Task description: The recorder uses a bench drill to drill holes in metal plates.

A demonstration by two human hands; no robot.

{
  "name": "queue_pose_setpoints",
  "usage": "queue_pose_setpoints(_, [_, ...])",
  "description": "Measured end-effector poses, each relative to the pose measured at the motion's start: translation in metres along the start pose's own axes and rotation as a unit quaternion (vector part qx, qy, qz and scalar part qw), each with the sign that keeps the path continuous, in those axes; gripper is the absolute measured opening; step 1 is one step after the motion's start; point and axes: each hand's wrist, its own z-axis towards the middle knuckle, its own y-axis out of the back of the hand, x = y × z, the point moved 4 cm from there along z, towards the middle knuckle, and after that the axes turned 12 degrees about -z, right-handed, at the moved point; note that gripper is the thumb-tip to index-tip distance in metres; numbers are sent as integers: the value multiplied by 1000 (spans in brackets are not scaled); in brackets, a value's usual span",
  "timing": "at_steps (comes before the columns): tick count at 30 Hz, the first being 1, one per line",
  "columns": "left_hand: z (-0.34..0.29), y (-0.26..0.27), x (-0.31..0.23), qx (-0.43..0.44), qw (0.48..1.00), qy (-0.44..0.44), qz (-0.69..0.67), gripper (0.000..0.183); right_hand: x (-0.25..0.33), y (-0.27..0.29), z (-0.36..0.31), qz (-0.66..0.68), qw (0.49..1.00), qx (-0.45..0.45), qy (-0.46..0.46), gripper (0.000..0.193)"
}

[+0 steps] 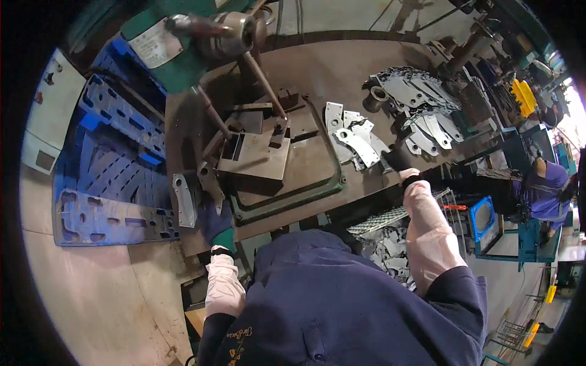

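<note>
My left hand (216,223), in a dark blue glove with a green cuff, is at the front left of the workbench. It grips the lower end of a brownish flat metal plate (210,184). Just left of that lies a paler metal plate with holes (184,200). My right hand (399,159), in a dark glove, reaches to a small heap of grey metal plates (359,141) and touches its near right edge. Its fingers are too dark to make out. Between my hands a steel block fixture (259,152) sits on the green-edged machine base (305,194).
The green drill press (168,55) rises at the back left. A larger pile of plates (415,91) and a metal ring (375,97) lie to the right. Blue plastic pallets (122,216) stand left; a wire basket of parts (390,247) is below the bench. A person in purple (546,189) is far right.
</note>
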Motion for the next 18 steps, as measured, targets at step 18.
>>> queue_pose_setpoints(18, [-17,58,-51,-90,990,-100,-46,66,68,-13,3,30,994,32,103,41])
